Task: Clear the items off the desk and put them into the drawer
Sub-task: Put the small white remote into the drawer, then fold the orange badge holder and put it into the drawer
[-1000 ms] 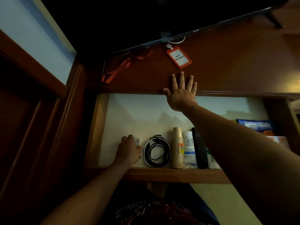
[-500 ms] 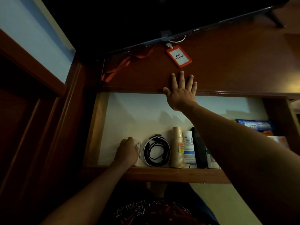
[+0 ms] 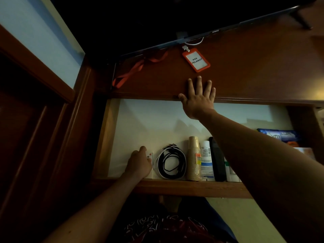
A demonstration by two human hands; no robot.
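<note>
– Where are the 2 hands?
– Right hand (image 3: 198, 98) flat, fingers spread on the desk (image 3: 254, 67) edge, short of the orange badge (image 3: 196, 60). Left hand (image 3: 140, 163) curls over a small white remote (image 3: 151, 158) inside the open drawer (image 3: 140, 123)

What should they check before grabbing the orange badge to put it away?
1. Drawer open: ok.
2. Free room in the drawer: ok, its far white floor is bare.
3. Right hand free: ok, it lies flat on the desk edge, just short of the badge.
4. Left hand free: not ok, it rests on a small white remote in the drawer; whether it grips it, cannot tell.
5. Badge strap loose: cannot tell, it runs back under the dark screen.
</note>
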